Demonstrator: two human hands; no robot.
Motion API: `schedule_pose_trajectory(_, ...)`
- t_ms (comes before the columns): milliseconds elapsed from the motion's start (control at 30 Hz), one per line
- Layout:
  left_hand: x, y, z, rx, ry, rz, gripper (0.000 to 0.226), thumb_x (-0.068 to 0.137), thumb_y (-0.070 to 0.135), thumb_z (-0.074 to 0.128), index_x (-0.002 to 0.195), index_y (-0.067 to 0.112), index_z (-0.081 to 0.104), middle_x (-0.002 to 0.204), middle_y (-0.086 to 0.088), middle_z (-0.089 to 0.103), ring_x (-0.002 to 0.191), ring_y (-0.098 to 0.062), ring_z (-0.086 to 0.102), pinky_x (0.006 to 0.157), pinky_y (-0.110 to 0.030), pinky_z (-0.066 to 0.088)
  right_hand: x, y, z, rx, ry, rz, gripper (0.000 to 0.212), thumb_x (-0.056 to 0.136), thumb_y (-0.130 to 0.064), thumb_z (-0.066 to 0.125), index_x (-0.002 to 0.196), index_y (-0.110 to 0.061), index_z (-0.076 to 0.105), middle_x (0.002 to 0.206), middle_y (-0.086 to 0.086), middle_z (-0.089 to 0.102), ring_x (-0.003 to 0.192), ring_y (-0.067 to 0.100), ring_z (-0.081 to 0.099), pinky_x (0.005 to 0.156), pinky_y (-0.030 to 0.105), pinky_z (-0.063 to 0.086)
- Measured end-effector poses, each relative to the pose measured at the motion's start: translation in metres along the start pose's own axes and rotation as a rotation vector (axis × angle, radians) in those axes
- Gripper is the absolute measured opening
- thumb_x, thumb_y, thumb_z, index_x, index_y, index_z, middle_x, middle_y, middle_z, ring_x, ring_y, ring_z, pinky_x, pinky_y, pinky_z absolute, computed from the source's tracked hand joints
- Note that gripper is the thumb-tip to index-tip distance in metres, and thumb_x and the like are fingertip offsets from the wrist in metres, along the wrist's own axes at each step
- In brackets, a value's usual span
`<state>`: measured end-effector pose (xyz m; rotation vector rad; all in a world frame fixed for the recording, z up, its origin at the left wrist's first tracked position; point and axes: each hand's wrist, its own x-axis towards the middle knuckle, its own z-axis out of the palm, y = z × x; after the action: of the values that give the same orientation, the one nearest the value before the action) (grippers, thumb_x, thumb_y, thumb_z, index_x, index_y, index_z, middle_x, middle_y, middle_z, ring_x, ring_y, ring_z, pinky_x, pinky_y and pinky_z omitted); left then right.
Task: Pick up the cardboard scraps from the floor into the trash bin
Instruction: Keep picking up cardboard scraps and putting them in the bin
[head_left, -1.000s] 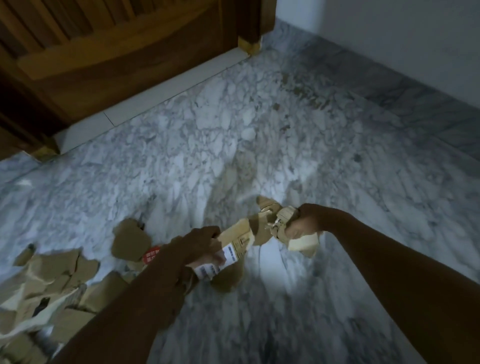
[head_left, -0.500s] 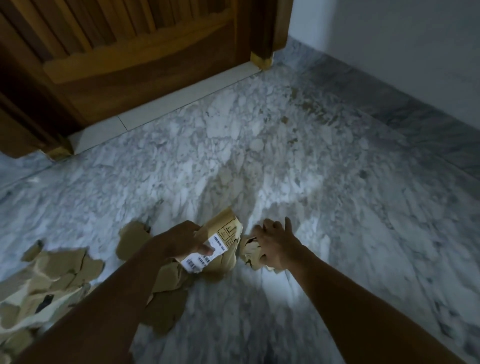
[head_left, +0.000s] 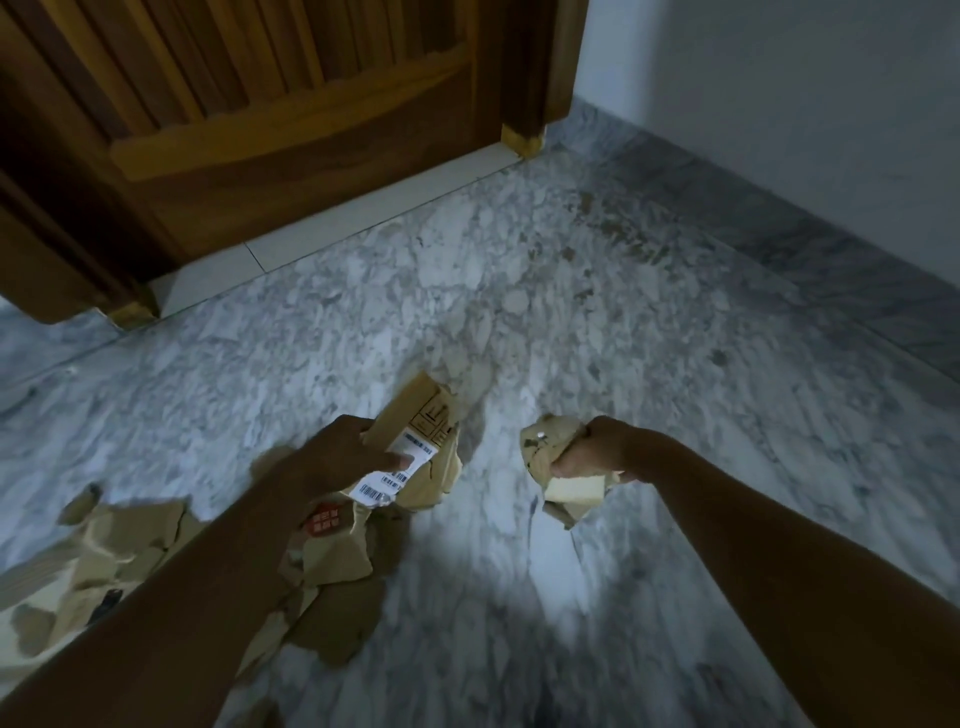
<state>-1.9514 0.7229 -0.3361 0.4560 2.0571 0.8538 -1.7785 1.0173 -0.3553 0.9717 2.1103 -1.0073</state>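
My left hand grips a bundle of brown cardboard scraps with a white barcode label, thumb pressed on the label. My right hand is closed round a crumpled wad of cardboard scraps, a pale piece sticking out below the fist. Both hands hover just above the marble floor. More torn cardboard pieces lie on the floor at the lower left, and others lie under my left forearm, one with a red print. No trash bin is in view.
A brown wooden door and its frame fill the upper left, with a pale threshold strip below it. A white wall with a grey marble skirting runs along the right.
My right hand has closed on the scraps it was reaching over and lifted them to the right. My left hand keeps its bundle, and the view has shifted slightly.
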Motion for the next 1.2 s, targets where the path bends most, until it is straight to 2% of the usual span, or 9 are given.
schedule_pose_trajectory(67,-0.004,-0.007,-0.003,0.007,-0.017,-0.022,0.035,0.076,0.024,0.083,0.108,0.014,0.072,0.092,-0.006,0.077,0.080,-0.023,0.076,0.071,-0.037,0.061,0.008,0.001,0.016,-0.098,0.074,0.050,0.068,0.071,-0.044,0.078,0.128,-0.012,0.059,0.131,0.010,0.052,0.123,0.030,0.052,0.103,0.040,0.047)
schedule_pose_trajectory(133,-0.009,-0.012,-0.009,0.068,-0.032,-0.038,0.033,0.077,0.024,0.083,0.106,0.015,0.073,0.091,-0.004,0.077,0.080,-0.021,0.075,0.073,-0.037,0.060,0.019,0.005,0.040,-0.161,0.114,0.098,0.078,0.069,-0.051,0.077,0.133,-0.017,0.051,0.130,0.010,0.038,0.124,0.032,0.046,0.098,0.038,0.047)
schedule_pose_trajectory(233,-0.013,-0.018,-0.034,0.169,0.038,-0.072,0.030,0.074,0.026,0.085,0.100,0.018,0.075,0.088,-0.001,0.077,0.080,-0.017,0.074,0.077,-0.034,0.058,0.033,0.008,0.068,-0.326,0.242,0.087,0.084,0.069,-0.061,0.075,0.134,-0.021,0.041,0.131,0.013,0.033,0.125,0.036,0.039,0.100,0.041,0.041)
schedule_pose_trajectory(467,-0.026,-0.037,-0.065,0.074,0.094,-0.105,0.035,0.072,0.022,0.086,0.106,0.017,0.075,0.093,-0.005,0.077,0.081,-0.021,0.075,0.081,-0.041,0.060,0.032,0.002,0.077,0.030,0.283,0.096,0.085,0.060,-0.038,0.092,0.120,-0.016,0.036,0.116,0.009,0.062,0.108,0.030,0.062,0.092,0.042,0.052)
schedule_pose_trajectory(600,-0.029,-0.049,-0.066,0.061,0.091,-0.110,0.036,0.073,0.025,0.085,0.107,0.018,0.074,0.096,-0.005,0.077,0.086,-0.023,0.075,0.086,-0.044,0.058,0.028,-0.001,0.075,-0.057,0.264,0.115,0.083,0.058,-0.044,0.092,0.124,-0.009,0.056,0.117,0.008,0.067,0.109,0.025,0.065,0.081,0.029,0.053)
schedule_pose_trajectory(767,-0.035,-0.054,-0.068,0.079,0.076,-0.100,0.032,0.074,0.024,0.084,0.105,0.019,0.074,0.095,-0.003,0.077,0.088,-0.022,0.074,0.087,-0.045,0.057,0.019,0.004,0.077,-0.150,0.198,0.083,0.084,0.060,-0.046,0.091,0.128,-0.012,0.056,0.124,0.005,0.065,0.114,0.023,0.063,0.088,0.026,0.049)
schedule_pose_trajectory(900,-0.045,-0.057,-0.079,0.053,0.107,-0.105,0.025,0.076,0.021,0.083,0.099,0.020,0.074,0.092,-0.005,0.077,0.085,-0.023,0.074,0.084,-0.043,0.058,0.012,0.006,0.078,-0.192,0.232,-0.067,0.084,0.061,-0.034,0.091,0.135,-0.020,0.053,0.128,0.003,0.063,0.115,0.023,0.061,0.094,0.029,0.048)
schedule_pose_trajectory(1000,-0.050,-0.062,-0.085,0.024,0.129,-0.115,0.029,0.076,0.022,0.083,0.103,0.020,0.074,0.096,-0.005,0.076,0.087,-0.024,0.074,0.085,-0.043,0.058,0.008,0.001,0.081,-0.242,0.253,-0.072,0.076,0.059,-0.035,0.090,0.126,-0.027,0.055,0.122,-0.001,0.064,0.108,0.022,0.061,0.092,0.035,0.051)
schedule_pose_trajectory(1200,-0.064,-0.069,-0.071,0.336,-0.068,-0.209,0.032,0.070,0.030,0.086,0.096,0.016,0.074,0.092,0.000,0.075,0.080,-0.014,0.072,0.063,-0.020,0.048,0.006,-0.023,0.080,-0.189,0.078,-0.127,0.063,0.061,-0.028,0.094,0.114,-0.013,0.064,0.103,0.000,0.066,0.094,0.016,0.061,0.077,0.025,0.047)
